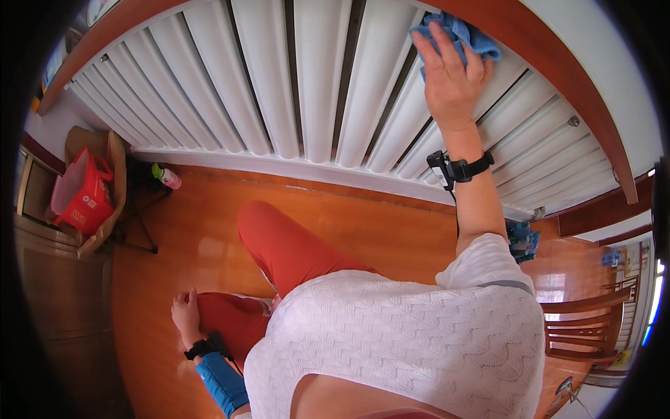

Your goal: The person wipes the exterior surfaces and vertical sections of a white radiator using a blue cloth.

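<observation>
My right hand point(454, 78) presses a crumpled blue cloth point(473, 42) against the top of a white column radiator point(319, 78), just below the wooden edge of the sill. The fingers are spread over the cloth and hide part of it. A black strap with a small device point(454, 170) is around the right wrist. My left hand point(186, 314) rests by my bent knee point(225, 319) in red trousers, with no object visible in it. Another black strap point(204, 346) sits at that wrist, above a blue sleeve cover point(222, 382).
A reddish-brown wooden sill point(586, 78) curves above the radiator. At left stand a red bag point(86, 199) inside a brown paper bag point(118, 183), and a pink bottle with a green cap point(167, 177). A wooden chair point(586, 330) is at right on the wooden floor point(335, 220).
</observation>
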Demonstrator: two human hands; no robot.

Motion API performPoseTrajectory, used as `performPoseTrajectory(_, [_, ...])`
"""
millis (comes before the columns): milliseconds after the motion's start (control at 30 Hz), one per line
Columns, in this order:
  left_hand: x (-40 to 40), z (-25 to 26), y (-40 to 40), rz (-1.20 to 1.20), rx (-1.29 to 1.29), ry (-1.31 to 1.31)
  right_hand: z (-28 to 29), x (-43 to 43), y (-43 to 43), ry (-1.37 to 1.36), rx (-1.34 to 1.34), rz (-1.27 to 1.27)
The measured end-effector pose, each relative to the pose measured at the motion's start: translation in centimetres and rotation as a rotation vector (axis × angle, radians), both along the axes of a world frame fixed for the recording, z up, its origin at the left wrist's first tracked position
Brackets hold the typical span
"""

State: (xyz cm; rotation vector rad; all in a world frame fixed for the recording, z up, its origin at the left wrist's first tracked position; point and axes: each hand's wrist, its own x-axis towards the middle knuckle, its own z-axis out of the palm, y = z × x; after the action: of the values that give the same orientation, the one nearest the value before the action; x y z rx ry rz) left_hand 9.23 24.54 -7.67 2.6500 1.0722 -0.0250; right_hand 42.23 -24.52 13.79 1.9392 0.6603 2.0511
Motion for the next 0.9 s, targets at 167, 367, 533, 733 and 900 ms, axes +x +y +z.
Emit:
performPoseTrajectory(167, [0.0,0.1,-0.3,0.027,0.007,0.016,-6.0,-0.6,1.3,0.101,-0.005,0.084])
performPoseTrajectory(367, [-0.2,-0.1,-0.1,0.033,0.008,0.007,-18.2,-2.9,-1.2,0.578,-0.264,0.186])
performPoseTrajectory(533, [0.5,0.5,-0.7,0.037,0.007,0.005,-25.1,-3.7,-3.2,0.964,-0.579,0.325])
performPoseTrajectory(733, [0.1,-0.2,-0.5,-0.001,0.069,0.005,-21.7,-4.8,3.9,1.533,0.244,0.616])
performPoseTrajectory(900, [4.2,1.6,-2.9,-0.366,-0.151,-0.182,-15.2,-3.9,10.3,2.109,1.636,1.991])
